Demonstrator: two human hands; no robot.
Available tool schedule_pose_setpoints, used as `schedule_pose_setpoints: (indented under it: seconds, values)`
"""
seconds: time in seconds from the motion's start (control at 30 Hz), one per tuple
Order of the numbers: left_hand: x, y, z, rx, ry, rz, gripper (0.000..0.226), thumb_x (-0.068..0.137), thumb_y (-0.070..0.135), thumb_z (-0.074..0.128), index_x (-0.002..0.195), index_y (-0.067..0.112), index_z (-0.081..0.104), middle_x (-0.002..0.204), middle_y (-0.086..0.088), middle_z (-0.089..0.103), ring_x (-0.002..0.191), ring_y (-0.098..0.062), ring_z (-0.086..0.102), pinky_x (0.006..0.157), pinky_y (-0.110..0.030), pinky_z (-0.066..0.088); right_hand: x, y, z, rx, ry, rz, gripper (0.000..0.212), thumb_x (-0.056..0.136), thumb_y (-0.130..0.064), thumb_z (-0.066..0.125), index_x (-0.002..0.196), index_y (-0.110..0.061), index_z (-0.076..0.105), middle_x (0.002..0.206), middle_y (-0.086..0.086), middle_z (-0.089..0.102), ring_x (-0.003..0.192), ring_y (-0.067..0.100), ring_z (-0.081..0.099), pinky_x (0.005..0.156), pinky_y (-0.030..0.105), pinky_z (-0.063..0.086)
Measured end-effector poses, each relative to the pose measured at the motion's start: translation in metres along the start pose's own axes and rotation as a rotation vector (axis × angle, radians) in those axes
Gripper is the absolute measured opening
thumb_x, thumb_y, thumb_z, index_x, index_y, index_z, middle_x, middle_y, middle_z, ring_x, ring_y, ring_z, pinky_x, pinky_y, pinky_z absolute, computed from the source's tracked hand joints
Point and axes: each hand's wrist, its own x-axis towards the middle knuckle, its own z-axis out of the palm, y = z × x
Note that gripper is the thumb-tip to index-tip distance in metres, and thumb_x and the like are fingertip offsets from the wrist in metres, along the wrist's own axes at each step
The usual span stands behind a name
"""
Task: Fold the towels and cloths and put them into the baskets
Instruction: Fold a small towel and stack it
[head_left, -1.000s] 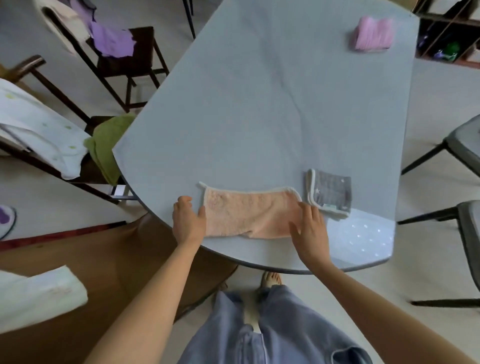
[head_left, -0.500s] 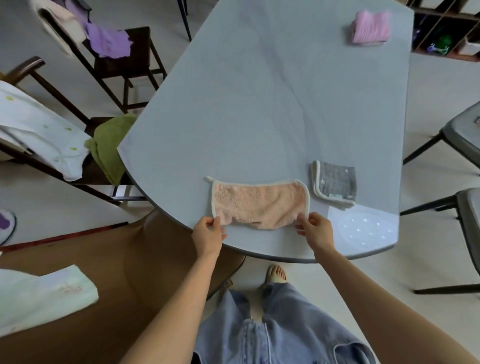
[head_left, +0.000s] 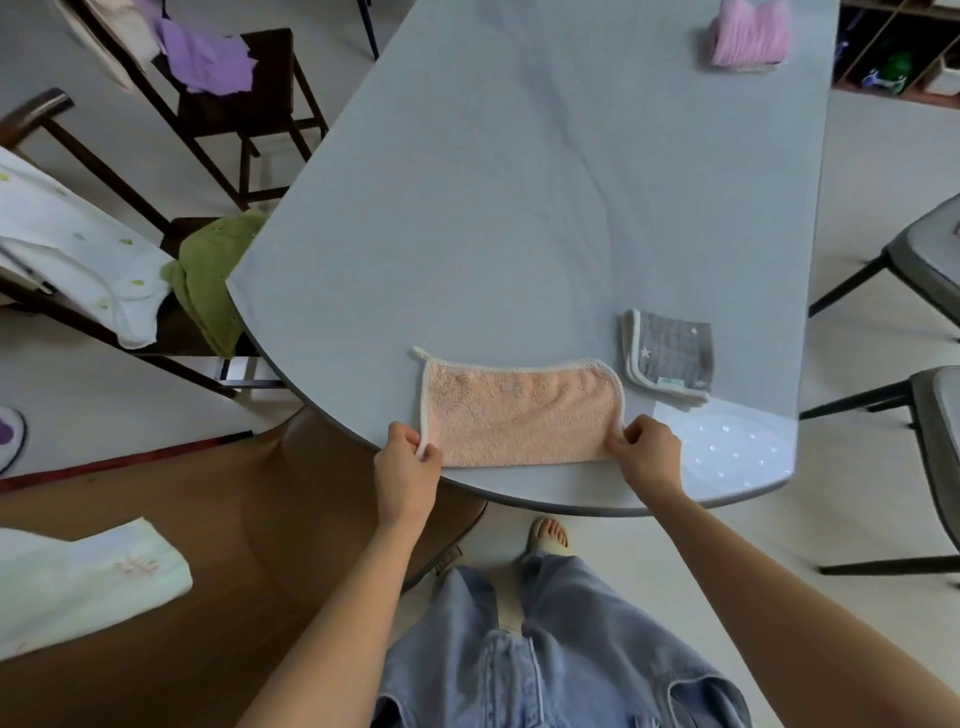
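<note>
Presently, the peach cloth (head_left: 519, 413) lies flat at the table (head_left: 519, 208) near edge. The left hand (head_left: 408, 467) and right hand (head_left: 649, 454) each pinch 1 near corner. The folded grey cloth (head_left: 670, 356) sits just beside; open tabletop beyond.

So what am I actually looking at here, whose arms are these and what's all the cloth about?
No machine here: a person wears a camera on their head, so you look down along their own arms. The left hand and right hand each pinch a near corner of a peach towel lying flat on the grey table. Beside it, to the right, sits a folded grey star-print cloth; a folded pink cloth lies at the far end. More cloths, green and purple, wait on chairs to the left.
</note>
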Motion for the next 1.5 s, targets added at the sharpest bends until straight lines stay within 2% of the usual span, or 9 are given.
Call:
schedule_pose_setpoints:
  seconds: [0.13, 0.23, 0.43, 0.63, 0.93, 1.1, 1.23, 1.37, 1.5]
  values:
    - [-0.006, -0.002, 0.005, 0.287, 0.036, 0.058, 0.030, 0.081, 0.020, 0.071, 0.095, 0.014, 0.045, 0.098, -0.007, 0.062, 0.090, -0.022, 0.059, 0.069, -0.030, 0.048, -0.005, 0.002, 0.002, 0.010, -0.010, 0.001, 0.008, 0.085, -0.004, 0.056, 0.081, -0.005, 0.049, 0.075, 0.007, 0.055, 0.072, 0.026, 0.051, 0.061, 0.032, 0.038]
    - [-0.002, 0.002, 0.005, 0.412, 0.138, 0.361, 0.035, 0.076, 0.012, 0.073, 0.107, 0.013, 0.056, 0.115, -0.005, 0.058, 0.108, -0.023, 0.053, 0.089, -0.035, 0.045, -0.010, -0.005, 0.005, -0.085, 0.057, -0.068, 0.018, 0.082, -0.007, 0.055, 0.100, -0.006, 0.051, 0.101, 0.009, 0.055, 0.093, 0.029, 0.050, 0.080, 0.038, 0.042]
    - [0.028, 0.024, 0.038, 0.536, -0.171, 0.891, 0.049, 0.089, 0.006, 0.057, 0.137, 0.014, 0.051, 0.145, -0.004, 0.047, 0.138, -0.025, 0.039, 0.114, -0.040, 0.027, -0.003, -0.019, 0.025, -0.329, 0.143, -0.597, 0.043, 0.085, 0.001, 0.037, 0.125, -0.001, 0.051, 0.136, 0.019, 0.047, 0.127, 0.035, 0.041, 0.109, 0.045, 0.035]
    - [0.035, -0.005, 0.056, 0.665, -0.271, 0.676, 0.077, 0.091, 0.063, 0.006, 0.153, 0.020, -0.007, 0.160, 0.003, -0.015, 0.146, -0.017, -0.018, 0.119, -0.039, -0.009, 0.008, 0.004, 0.045, -0.451, -0.029, -0.689, 0.053, 0.099, -0.023, 0.030, 0.145, 0.002, 0.031, 0.154, 0.016, 0.026, 0.145, 0.028, 0.018, 0.121, 0.034, 0.004]
    - [0.033, 0.003, 0.068, 0.633, -0.109, 0.496, 0.087, 0.091, 0.070, 0.019, 0.154, 0.013, 0.002, 0.161, -0.006, -0.004, 0.148, -0.026, -0.006, 0.119, -0.045, 0.000, 0.012, 0.005, 0.054, -0.639, -0.018, -0.675, 0.060, 0.099, -0.049, 0.022, 0.153, -0.024, 0.016, 0.159, 0.014, 0.006, 0.148, 0.024, 0.000, 0.120, 0.037, -0.003]
    - [0.030, 0.007, 0.065, 0.685, -0.172, 0.490, 0.114, 0.074, 0.090, 0.016, 0.153, 0.011, -0.007, 0.160, -0.008, -0.012, 0.147, -0.028, -0.013, 0.119, -0.046, -0.003, 0.027, 0.004, 0.046, -0.758, -0.087, -0.795, 0.063, 0.099, -0.050, 0.018, 0.152, -0.016, 0.018, 0.159, 0.007, 0.015, 0.148, 0.023, 0.008, 0.120, 0.043, 0.006]
    - [0.031, 0.013, 0.059, 0.752, -0.260, 0.431, 0.121, 0.068, 0.093, 0.017, 0.150, 0.013, -0.021, 0.156, -0.008, -0.027, 0.144, -0.028, -0.025, 0.118, -0.050, -0.010, 0.036, 0.001, 0.038, -0.611, -0.110, -0.654, 0.068, 0.097, -0.054, 0.009, 0.154, -0.017, 0.005, 0.160, -0.002, -0.001, 0.147, 0.014, -0.005, 0.120, 0.037, -0.005]
    - [0.032, 0.021, 0.044, 0.770, -0.284, 0.550, 0.098, 0.079, 0.080, 0.008, 0.152, 0.018, -0.012, 0.156, -0.008, -0.025, 0.143, -0.032, -0.026, 0.113, -0.052, -0.020, 0.012, -0.001, 0.026, -0.333, 0.073, -0.510, 0.055, 0.096, -0.023, 0.039, 0.146, -0.001, 0.030, 0.150, 0.017, 0.034, 0.138, 0.031, 0.030, 0.113, 0.042, 0.026]
    - [0.046, 0.033, 0.027, 0.744, -0.454, 0.874, 0.080, 0.094, 0.059, 0.037, 0.154, 0.023, -0.001, 0.160, 0.001, -0.015, 0.143, -0.023, -0.028, 0.115, -0.040, -0.022, 0.003, -0.015, 0.014, -0.292, 0.082, -0.182, 0.035, 0.089, -0.014, 0.050, 0.121, -0.002, 0.046, 0.117, 0.017, 0.051, 0.106, 0.033, 0.045, 0.090, 0.040, 0.038]
